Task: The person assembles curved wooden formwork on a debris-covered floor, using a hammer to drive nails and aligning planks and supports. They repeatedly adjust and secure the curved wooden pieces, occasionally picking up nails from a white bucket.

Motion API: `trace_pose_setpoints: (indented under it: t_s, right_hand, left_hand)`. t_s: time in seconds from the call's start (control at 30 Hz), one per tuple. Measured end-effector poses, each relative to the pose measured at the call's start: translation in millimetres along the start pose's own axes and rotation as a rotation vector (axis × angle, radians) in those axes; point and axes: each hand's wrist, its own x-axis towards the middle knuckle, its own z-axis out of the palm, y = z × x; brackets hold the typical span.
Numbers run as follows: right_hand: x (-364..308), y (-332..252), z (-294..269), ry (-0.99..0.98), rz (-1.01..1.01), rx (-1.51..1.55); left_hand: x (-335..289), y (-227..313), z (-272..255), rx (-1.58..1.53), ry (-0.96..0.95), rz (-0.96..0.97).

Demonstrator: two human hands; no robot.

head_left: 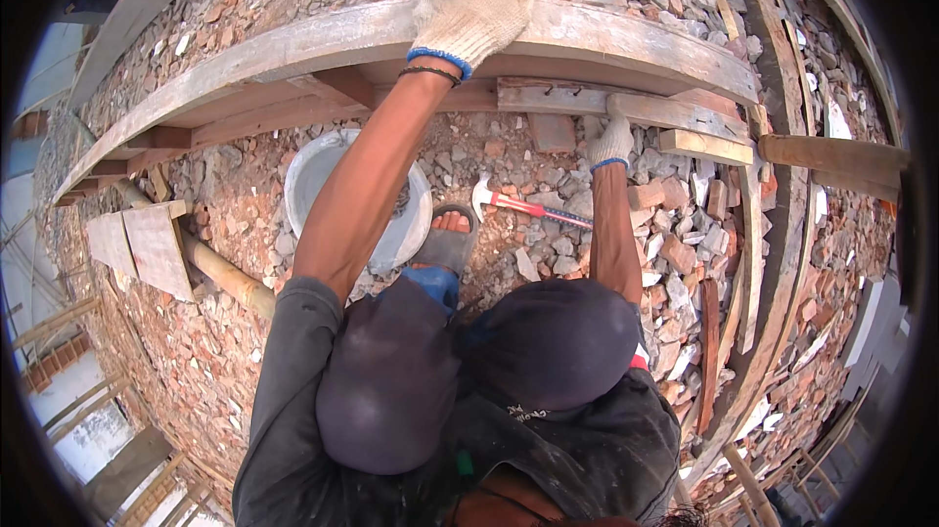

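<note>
My left hand (474, 19), in a cream knitted glove with a blue cuff, is wrapped over the top edge of a long wooden formwork board (303, 50) running across in front of me. My right hand (611, 143), gloved the same way, reaches below it to a shorter wooden plank (685, 118) lying along the frame's near side. Its fingers close on that plank, partly hidden. Two bent nails (562, 91) show on the plank. A claw hammer (528, 206) with a red and black handle lies on the rubble between my foot and right arm.
A grey bucket (293, 185) stands beside my sandalled foot (448, 239), partly behind my left forearm. Broken brick (675, 253) and stones cover the ground. Long timbers (773, 302) run down the right. A bamboo pole (230, 273) and wooden panel (156, 248) lie left.
</note>
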Motion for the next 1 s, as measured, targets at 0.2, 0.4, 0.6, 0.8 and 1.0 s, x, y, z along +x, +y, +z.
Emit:
trace_pose_setpoints:
  t_s: [0.2,0.4,0.6,0.8,1.0]
  right_hand:
    - [32.5,12.4,-26.4,-0.160,-0.065,0.051]
    - [13.5,18.8,-23.8,-0.173,-0.201,0.023]
    - [15.0,11.2,-24.1,-0.185,-0.208,-0.005]
    - [3.3,6.6,-19.8,-0.140,-0.137,-0.050]
    - [9.8,11.6,-21.0,-0.111,-0.161,-0.011]
  left_hand:
    - [-0.4,3.8,-1.6,0.011,0.078,0.055]
    - [-2.6,2.3,1.9,0.049,0.068,0.038]
    - [4.0,-1.4,8.4,0.035,0.032,0.064]
    - [3.7,-4.1,5.8,0.023,0.064,0.031]
    - [3.9,6.6,-8.6,0.035,-0.076,-0.020]
